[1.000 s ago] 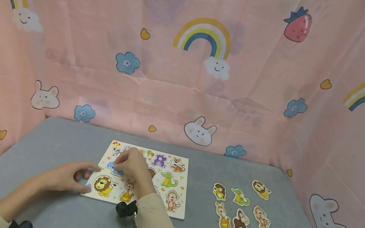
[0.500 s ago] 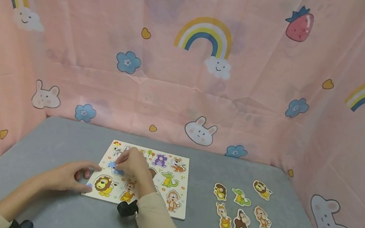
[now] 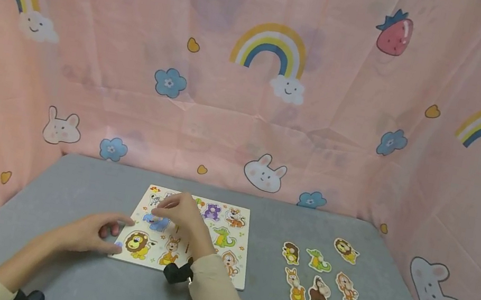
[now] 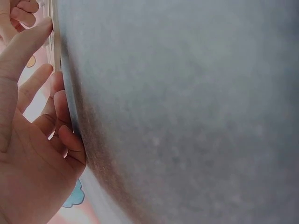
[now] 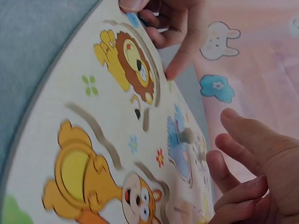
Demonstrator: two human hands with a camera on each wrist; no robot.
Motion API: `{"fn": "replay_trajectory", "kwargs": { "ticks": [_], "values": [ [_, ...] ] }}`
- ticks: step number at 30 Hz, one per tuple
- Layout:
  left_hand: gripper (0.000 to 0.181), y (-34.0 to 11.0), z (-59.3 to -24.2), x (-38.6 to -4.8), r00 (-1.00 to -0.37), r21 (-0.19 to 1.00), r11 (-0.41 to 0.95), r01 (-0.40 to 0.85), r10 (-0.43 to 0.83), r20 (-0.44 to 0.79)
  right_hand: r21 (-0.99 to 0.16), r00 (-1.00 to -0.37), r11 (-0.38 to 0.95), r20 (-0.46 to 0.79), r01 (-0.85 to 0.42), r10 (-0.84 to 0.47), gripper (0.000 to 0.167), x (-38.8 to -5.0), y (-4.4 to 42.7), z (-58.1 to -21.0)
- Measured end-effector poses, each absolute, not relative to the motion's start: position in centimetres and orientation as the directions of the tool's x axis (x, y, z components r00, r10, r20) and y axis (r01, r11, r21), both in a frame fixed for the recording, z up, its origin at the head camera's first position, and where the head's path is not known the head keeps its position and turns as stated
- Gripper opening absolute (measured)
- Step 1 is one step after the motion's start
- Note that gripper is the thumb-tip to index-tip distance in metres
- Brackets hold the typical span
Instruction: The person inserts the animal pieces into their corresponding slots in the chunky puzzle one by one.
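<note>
A white animal puzzle board lies on the grey table. My left hand rests at its left edge, thumb and index finger touching it with the fingers spread apart; in the left wrist view that hand is beside the board's edge. Above the blue elephant, my right hand hovers with bent fingers and nothing held. The right wrist view shows the knobbed elephant lying on the board, apart from the right hand's fingertips. Lion and kangaroo pictures show in their recesses.
Right of the board lie several loose animal pieces: hedgehog, crocodile, lion, kangaroo, a dark brown animal and monkey. A pink patterned curtain surrounds the table's back and sides.
My right hand has let go of the elephant and lifted slightly up and to the right, uncovering it. The left hand has stayed at the board's edge.
</note>
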State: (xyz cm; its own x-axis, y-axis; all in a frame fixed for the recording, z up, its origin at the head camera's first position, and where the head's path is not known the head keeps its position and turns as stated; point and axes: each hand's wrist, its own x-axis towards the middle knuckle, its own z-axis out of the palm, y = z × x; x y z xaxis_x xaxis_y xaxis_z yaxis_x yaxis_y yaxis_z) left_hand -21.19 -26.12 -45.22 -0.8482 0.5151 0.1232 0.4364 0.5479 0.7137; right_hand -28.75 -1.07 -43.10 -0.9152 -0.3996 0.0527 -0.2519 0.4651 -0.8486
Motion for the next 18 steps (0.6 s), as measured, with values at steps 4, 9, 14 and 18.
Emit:
{"fn": "replay_trajectory", "kwargs": {
  "ticks": [4, 9, 14, 18],
  "values": [
    [0.056, -26.0, -45.1, -21.2, -0.848, 0.712, 0.55, 0.437, 0.515, 0.124, -0.891, -0.896, 0.37, 0.083, -0.263, -0.437, 0.015, -29.3, 0.0, -43.1],
    [0.056, -26.0, -45.1, -21.1, -0.848, 0.714, 0.549, 0.433, 0.517, 0.117, -0.932, -0.871, 0.255, 0.11, -0.258, -0.478, 0.025, -29.9, 1.6, -43.2],
    [0.057, -26.0, -45.0, -21.1, -0.85, 0.72, 0.55, 0.424, 0.516, 0.106, -0.95, -0.864, 0.201, 0.113, -0.238, -0.49, 0.032, -30.2, 3.3, -43.0],
    [0.057, -26.0, -45.0, -21.1, -0.851, 0.718, 0.553, 0.423, 0.513, 0.106, -0.959, -0.861, 0.171, 0.116, -0.227, -0.495, 0.034, -30.6, 4.8, -43.3]
  ]
}}
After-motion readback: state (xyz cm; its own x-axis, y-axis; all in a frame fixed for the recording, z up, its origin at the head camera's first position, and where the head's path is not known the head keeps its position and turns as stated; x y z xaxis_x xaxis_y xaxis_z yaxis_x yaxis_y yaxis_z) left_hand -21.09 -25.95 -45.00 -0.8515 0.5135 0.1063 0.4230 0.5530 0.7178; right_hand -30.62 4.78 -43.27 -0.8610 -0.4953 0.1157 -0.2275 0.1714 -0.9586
